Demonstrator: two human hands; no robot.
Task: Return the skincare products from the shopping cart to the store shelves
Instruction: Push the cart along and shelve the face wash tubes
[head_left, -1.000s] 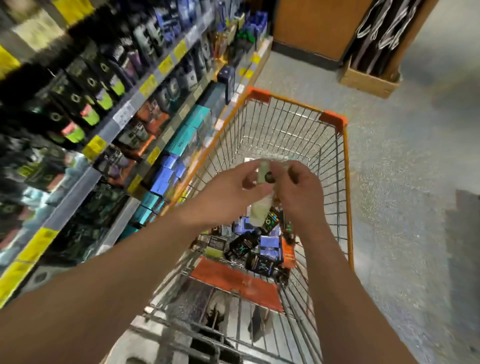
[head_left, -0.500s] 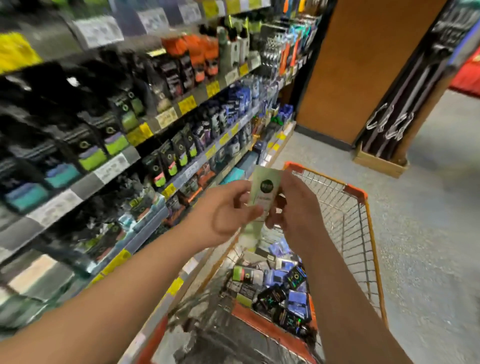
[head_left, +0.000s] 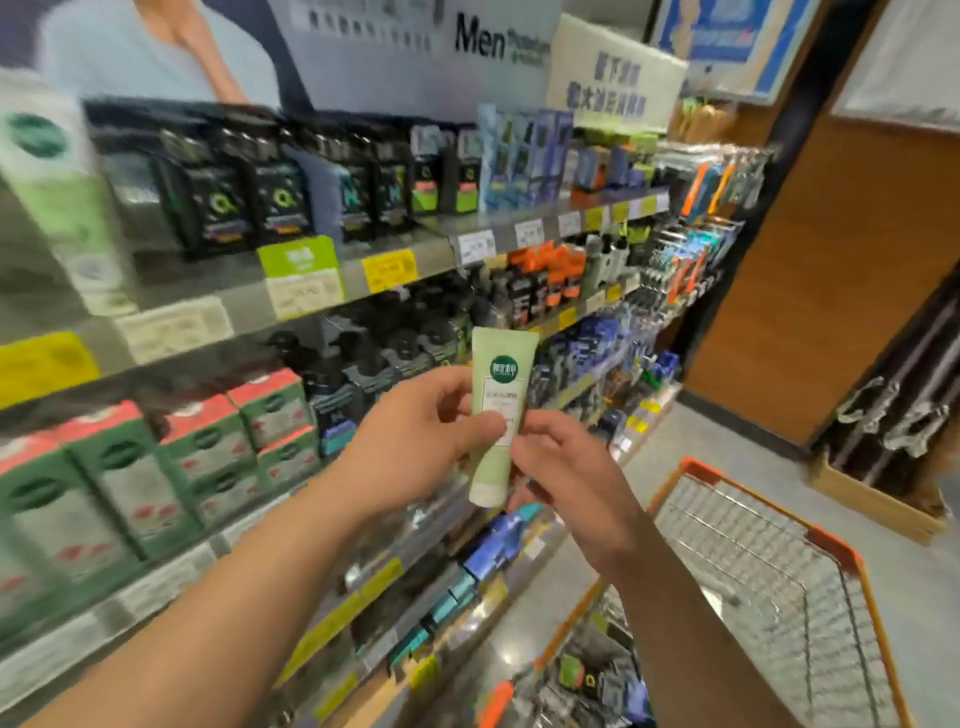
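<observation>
We see the left hand (head_left: 415, 441) and right hand (head_left: 566, 483), fingers pinching a green tube (head_left: 500, 410) upright before the shelves (head_left: 311, 291). Tube label unreadable; cart (head_left: 769, 566) contents blurred, cut off.

A shop, in its men's skincare aisle. Long shelves (head_left: 395, 260) carry rows of boxed and bottled products, with yellow and white price tags (head_left: 389, 269) along their edges. A sign (head_left: 480, 44) reading "Men" hangs above, and a wire cart (head_left: 769, 587) with orange trim stands alongside.
</observation>
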